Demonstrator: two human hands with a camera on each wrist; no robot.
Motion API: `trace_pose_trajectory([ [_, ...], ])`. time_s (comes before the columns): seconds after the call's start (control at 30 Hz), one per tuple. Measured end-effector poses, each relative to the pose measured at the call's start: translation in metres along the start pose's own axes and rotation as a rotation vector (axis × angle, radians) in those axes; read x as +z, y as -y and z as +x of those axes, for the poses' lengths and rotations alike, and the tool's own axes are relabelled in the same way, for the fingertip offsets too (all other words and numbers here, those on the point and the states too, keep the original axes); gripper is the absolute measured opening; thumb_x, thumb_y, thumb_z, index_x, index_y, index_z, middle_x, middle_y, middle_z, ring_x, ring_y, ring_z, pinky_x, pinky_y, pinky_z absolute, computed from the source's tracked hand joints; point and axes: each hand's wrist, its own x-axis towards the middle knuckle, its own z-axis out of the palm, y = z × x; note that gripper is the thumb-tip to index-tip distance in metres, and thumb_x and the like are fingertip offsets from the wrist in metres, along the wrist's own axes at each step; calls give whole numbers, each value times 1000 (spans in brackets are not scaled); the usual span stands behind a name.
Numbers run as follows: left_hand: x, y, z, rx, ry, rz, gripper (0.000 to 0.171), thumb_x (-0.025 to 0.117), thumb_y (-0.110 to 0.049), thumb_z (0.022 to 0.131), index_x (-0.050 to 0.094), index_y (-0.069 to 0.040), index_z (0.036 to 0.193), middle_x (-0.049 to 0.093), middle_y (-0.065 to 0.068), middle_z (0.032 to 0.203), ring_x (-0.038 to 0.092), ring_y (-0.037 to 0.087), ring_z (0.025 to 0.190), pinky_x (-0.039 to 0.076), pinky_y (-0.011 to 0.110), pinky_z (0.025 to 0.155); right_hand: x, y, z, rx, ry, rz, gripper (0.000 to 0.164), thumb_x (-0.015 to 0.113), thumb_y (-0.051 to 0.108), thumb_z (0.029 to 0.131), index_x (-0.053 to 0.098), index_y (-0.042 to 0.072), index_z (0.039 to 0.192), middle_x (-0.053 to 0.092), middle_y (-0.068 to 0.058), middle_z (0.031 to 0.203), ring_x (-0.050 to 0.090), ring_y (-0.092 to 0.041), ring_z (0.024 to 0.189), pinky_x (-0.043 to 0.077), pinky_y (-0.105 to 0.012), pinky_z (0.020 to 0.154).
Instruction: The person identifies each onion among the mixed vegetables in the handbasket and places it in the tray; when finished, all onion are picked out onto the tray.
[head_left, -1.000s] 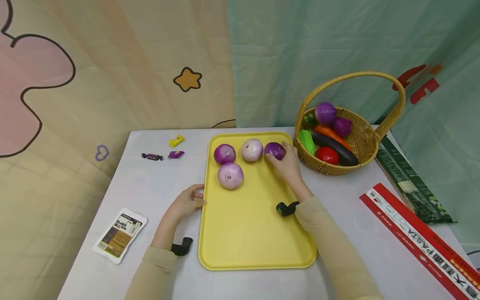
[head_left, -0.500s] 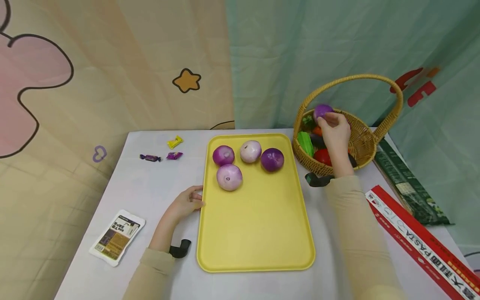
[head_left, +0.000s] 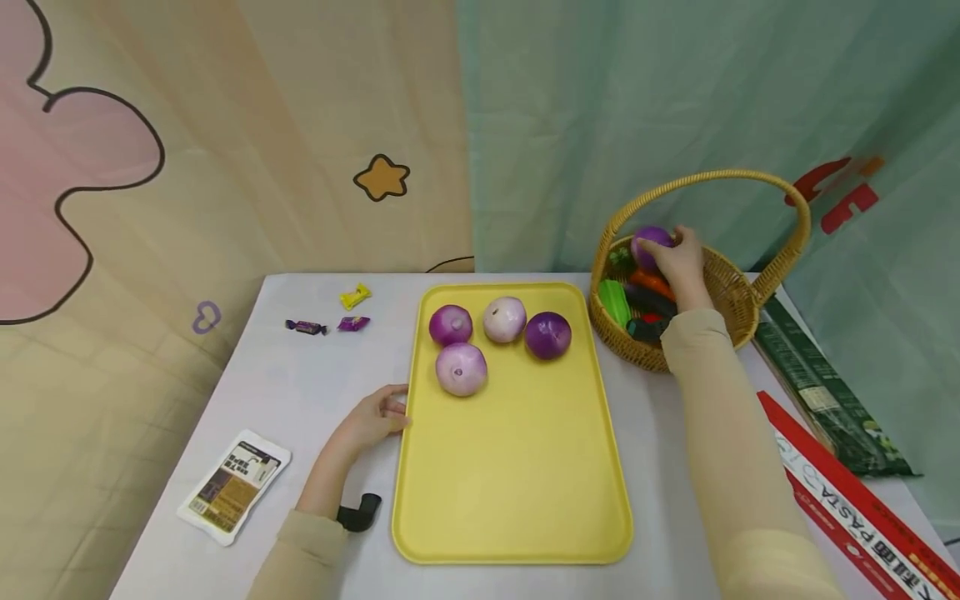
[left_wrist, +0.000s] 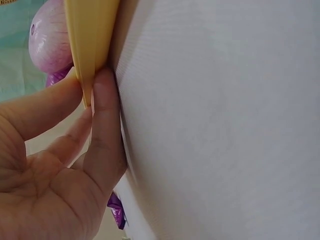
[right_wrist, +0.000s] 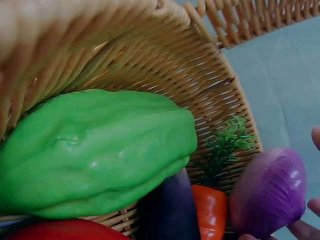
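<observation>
My left hand (head_left: pixel 371 421) pinches the left rim of a yellow tray (head_left: pixel 517 475); in the left wrist view, the thumb lies over the edge and fingers beneath it. Toward the tray's far end sit a dark purple onion (head_left: pixel 548 336), a whitish onion (head_left: pixel 505 319), a purple onion (head_left: pixel 451 324) and a pale purple onion (head_left: pixel 461 369). At the wicker basket (head_left: pixel 630 342), my right hand (head_left: pixel 684 262) grips another purple onion (head_left: pixel 649 242) between thumb and fingers. That onion (right_wrist: pixel 270 192) shows beside the carrot (right_wrist: pixel 209 212) in the right wrist view, with fingertips at its side.
The basket also holds a green ridged vegetable (right_wrist: pixel 100 150), an eggplant (right_wrist: pixel 170 210) and a red tomato (right_wrist: pixel 70 231); its tall handle (head_left: pixel 720 175) arches overhead. Wrapped candies (head_left: pixel 354 323) and a white pouch (head_left: pixel 234 487) lie left. Right are a red pasta box (head_left: pixel 855 508) and green packet (head_left: pixel 825 392).
My right hand has left the dark purple onion on the tray, moved right into the basket and taken hold of an onion there. My left hand stays at the tray rim.
</observation>
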Motion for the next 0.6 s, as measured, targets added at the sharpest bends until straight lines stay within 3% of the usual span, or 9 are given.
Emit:
trace_pose_trajectory([
  [0.23,1,2,-3,3,-1,-14,61,65,3,87,44,1,144,60,16,102,59,18,85,57,31,78,6,-8,10,-6,47,-80,81,61,28,94,17,4,157,21,-24,160,28,-42,144,31,-53,118],
  [0.37,1,1,-3,4,-4,-16,61,65,3,87,43,1,144,60,16,103,58,18,87,57,31,79,2,-6,10,3,49,-104,78,58,33,94,20,3,155,24,-25,158,30,-42,143,32,-53,117],
  [0.6,4,-5,4,23,4,-1,60,64,0,88,44,-1,145,60,15,105,58,18,88,56,28,79,-21,-2,-1,111,127,102,84,48,47,94,16,1,156,18,-24,160,35,-38,142,41,-47,112],
])
